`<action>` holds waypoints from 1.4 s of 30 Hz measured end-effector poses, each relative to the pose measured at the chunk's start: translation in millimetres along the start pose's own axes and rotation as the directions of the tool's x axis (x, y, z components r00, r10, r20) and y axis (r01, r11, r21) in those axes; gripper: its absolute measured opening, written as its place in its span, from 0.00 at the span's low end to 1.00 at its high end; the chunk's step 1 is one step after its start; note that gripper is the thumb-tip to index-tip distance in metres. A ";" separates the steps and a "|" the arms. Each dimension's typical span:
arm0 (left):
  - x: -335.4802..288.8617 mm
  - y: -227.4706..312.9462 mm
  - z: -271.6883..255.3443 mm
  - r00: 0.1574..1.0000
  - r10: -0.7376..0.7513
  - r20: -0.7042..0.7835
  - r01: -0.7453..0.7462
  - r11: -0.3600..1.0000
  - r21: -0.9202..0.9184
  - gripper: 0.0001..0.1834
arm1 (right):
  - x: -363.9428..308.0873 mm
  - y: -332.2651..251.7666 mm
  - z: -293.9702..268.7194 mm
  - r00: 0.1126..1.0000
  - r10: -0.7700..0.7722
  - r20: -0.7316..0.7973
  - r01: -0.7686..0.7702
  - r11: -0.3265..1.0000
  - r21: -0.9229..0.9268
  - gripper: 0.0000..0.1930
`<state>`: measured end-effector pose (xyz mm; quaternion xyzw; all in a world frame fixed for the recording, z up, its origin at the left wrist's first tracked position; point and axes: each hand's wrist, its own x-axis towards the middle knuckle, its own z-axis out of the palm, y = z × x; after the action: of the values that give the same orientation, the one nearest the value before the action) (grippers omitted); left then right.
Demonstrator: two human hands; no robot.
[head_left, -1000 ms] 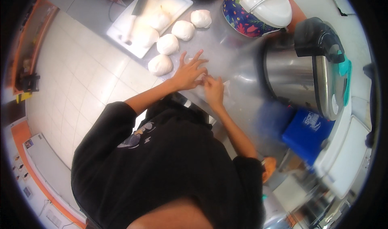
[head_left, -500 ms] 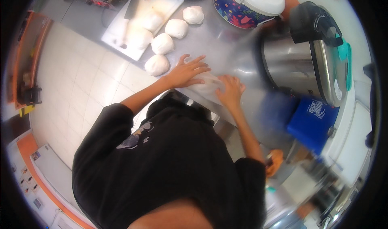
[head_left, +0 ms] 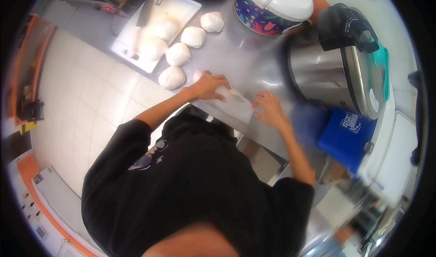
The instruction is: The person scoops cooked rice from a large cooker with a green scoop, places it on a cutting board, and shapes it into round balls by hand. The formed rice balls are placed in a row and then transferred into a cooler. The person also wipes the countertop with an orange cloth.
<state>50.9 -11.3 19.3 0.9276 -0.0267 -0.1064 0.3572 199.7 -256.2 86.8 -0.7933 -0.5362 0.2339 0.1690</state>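
Dough piece under left hand, beside right hand

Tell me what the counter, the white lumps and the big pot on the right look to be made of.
Counter: likely stainless steel, a dull grey sheen with soft reflections.
White lumps: seemingly raw dough, matte, smooth and rounded; the left hand presses one.
Big pot: brushed metal body with streaky highlights, under a black, apparently plastic lid.

Bright, even indoor light; soft glare on the steel table and the cooker. Right hand motion-blurred; fisheye bends edges, black vignette, lower right smeared.
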 end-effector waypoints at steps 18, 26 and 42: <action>-12.8 -9.3 25.7 0.926 0.122 -0.357 -0.127 0.992 0.010 0.14 | 15.8 -90.5 130.8 0.693 0.515 -0.504 -0.061 0.739 0.671 0.11; -45.5 -15.7 28.2 0.898 0.333 -0.289 -0.300 0.942 0.154 0.31 | -1.9 -57.9 127.8 0.835 0.093 -0.543 0.061 0.964 0.259 0.28; -48.3 -39.7 8.1 0.987 -0.046 -0.151 0.018 0.984 -0.179 0.25 | 6.9 -24.9 116.0 0.878 0.475 -0.056 -0.377 0.760 0.530 0.14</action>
<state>0.9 18.9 -4.5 0.8980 0.0257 -0.0417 0.4373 118.6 -238.6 1.8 -0.8404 -0.2425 0.3226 0.3617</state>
